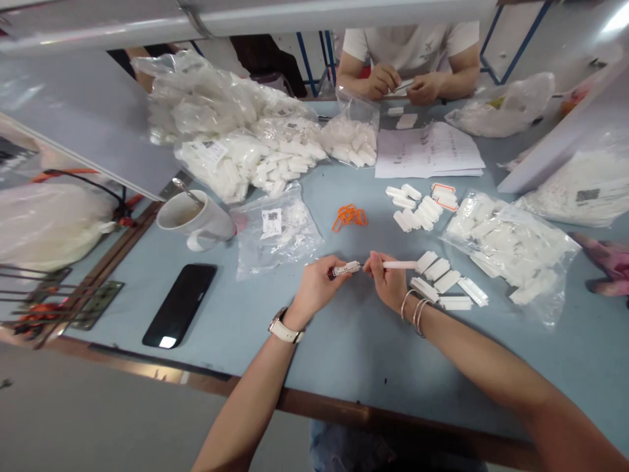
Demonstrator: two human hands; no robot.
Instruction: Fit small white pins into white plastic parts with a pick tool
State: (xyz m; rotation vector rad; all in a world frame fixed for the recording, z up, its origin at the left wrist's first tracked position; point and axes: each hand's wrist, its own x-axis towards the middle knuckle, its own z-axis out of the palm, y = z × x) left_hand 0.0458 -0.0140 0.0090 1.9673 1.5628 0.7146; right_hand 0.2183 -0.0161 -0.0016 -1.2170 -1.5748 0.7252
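Between the thumb and fingers of my left hand (pixel 318 283) is a small white plastic piece (pixel 346 268) with a row of dark marks along its side. My right hand (pixel 388 280) is closed round a slim tool with a white handle (pixel 400 265); its thin dark tip points left at the end of the piece. Whether tip and piece touch, I cannot tell. Beside my right hand lie several white plastic pieces (pixel 447 282). Orange plastic frames (pixel 349 216) sit in a small heap beyond my hands, and more white pieces (pixel 417 208) are grouped to their right.
A clear bag of small white parts (pixel 280 233), a mug with a spoon (pixel 196 219) and a black phone (pixel 180 305) are on the left. Filled bags (pixel 230 124) and printed sheets (pixel 430 152) lie farther back. Another bag (pixel 511 246) is at right. A co-worker's hands (pixel 403 84) work opposite.
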